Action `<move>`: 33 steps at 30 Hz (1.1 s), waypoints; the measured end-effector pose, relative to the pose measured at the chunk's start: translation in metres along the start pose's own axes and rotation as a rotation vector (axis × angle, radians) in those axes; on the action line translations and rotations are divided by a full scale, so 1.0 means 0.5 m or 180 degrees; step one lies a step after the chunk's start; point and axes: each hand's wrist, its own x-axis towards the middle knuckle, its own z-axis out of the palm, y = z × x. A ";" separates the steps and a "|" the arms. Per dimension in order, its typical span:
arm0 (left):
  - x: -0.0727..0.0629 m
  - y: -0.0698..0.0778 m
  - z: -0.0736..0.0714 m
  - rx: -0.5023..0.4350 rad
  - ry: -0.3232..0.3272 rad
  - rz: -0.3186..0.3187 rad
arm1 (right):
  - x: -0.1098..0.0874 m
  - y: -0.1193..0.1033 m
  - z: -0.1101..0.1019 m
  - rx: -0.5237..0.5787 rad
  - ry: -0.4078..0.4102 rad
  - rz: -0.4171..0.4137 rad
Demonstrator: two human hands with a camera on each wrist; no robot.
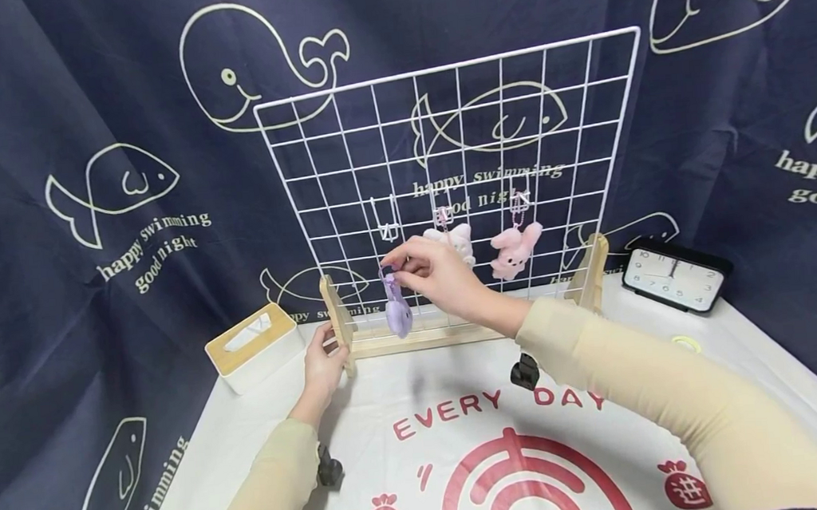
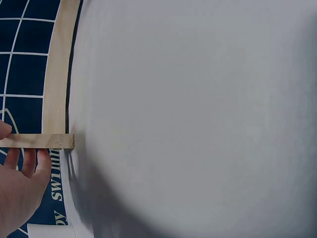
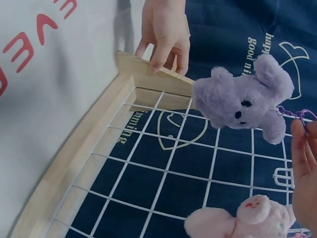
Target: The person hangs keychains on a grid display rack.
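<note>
My right hand (image 1: 446, 276) pinches the chain end of a purple plush keychain (image 1: 399, 317) between thumb and fingers. The plush, with its dark eyes and fuzzy ears, dangles in front of the white wire grid (image 1: 457, 65). An unoccupied hook (image 1: 388, 231) is fixed on the grid above that hand. To the right hang a white plush keychain (image 1: 461, 239), partly covered by the hand, and a pink long-eared plush keychain (image 1: 514, 253). Down at the left, my left hand (image 1: 323, 363) grips the wooden end piece (image 2: 54, 141) of the grid's stand, thumb on one side and fingers on the other.
A tissue box (image 1: 261, 355) with a wooden lid stands left of the grid. Over on the right are a black-framed clock (image 1: 676, 274) and a small yellowish ring (image 1: 687, 343). Behind everything hangs a dark blue curtain (image 1: 112, 62) with fish drawings. Red print marks the white tablecloth (image 1: 266, 458).
</note>
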 end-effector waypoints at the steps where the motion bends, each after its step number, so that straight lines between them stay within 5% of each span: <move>1: 0.000 0.000 0.000 -0.0005 0.0007 0.0004 | 0.003 -0.002 0.000 0.0025 0.0030 -0.0030; 17: 0.003 -0.004 -0.001 -0.0042 0.0009 0.0029 | 0.033 -0.015 -0.004 0.0045 0.0525 -0.0210; 33: 0.005 -0.006 -0.001 -0.0038 -0.0003 -0.0015 | 0.047 -0.005 -0.005 -0.0148 0.0751 0.0008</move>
